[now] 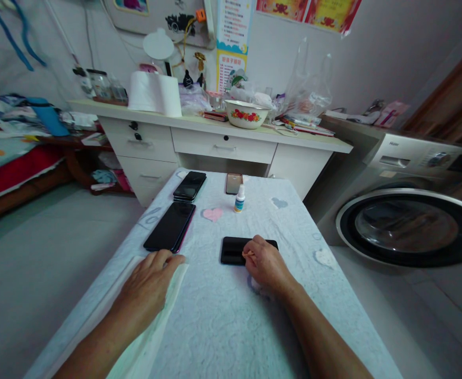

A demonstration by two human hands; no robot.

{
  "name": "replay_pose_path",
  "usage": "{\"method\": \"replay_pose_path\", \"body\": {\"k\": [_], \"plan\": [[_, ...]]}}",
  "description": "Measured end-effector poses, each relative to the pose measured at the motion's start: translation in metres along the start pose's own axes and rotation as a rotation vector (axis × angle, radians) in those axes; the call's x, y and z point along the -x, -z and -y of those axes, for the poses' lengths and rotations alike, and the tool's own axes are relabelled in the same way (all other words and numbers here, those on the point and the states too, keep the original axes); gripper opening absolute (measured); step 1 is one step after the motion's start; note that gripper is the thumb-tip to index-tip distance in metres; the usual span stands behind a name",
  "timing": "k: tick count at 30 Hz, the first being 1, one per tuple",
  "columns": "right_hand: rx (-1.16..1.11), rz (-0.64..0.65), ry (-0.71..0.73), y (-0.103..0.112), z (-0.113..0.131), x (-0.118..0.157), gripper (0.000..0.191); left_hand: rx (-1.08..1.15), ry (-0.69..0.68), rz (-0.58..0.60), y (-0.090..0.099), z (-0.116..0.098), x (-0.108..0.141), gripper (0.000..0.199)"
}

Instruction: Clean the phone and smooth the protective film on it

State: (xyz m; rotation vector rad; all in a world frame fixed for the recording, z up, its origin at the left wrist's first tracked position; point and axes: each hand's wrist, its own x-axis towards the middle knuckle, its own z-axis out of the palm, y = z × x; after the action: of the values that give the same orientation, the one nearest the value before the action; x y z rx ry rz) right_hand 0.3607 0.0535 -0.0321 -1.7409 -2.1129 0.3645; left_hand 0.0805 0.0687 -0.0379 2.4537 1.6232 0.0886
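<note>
Pale tablecloth point(215, 321) beneath, right hand point(265, 264) (curled) over a black phone point(231, 251).

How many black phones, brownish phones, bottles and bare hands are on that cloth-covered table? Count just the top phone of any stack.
Black phones: 3
Brownish phone: 1
Bottle: 1
Hands, left and right: 2
Total: 7

the left hand point(152, 273) lies palm down, fingers loosely together, the bare left forearm point(104, 334) slanting from the lower left. the right hand point(265, 262) curls inward, fingers bunched, the right forearm point(318, 326) angled from the lower right.
</note>
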Motion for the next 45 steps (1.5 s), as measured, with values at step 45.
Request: {"method": "replay_pose_path", "body": {"k": [45], "plan": [[0.154, -0.077, -0.269, 0.016, -0.021, -0.003, 0.015, 0.289, 0.014, -0.164, -0.019, -0.087, -0.112, 0.026]]}}
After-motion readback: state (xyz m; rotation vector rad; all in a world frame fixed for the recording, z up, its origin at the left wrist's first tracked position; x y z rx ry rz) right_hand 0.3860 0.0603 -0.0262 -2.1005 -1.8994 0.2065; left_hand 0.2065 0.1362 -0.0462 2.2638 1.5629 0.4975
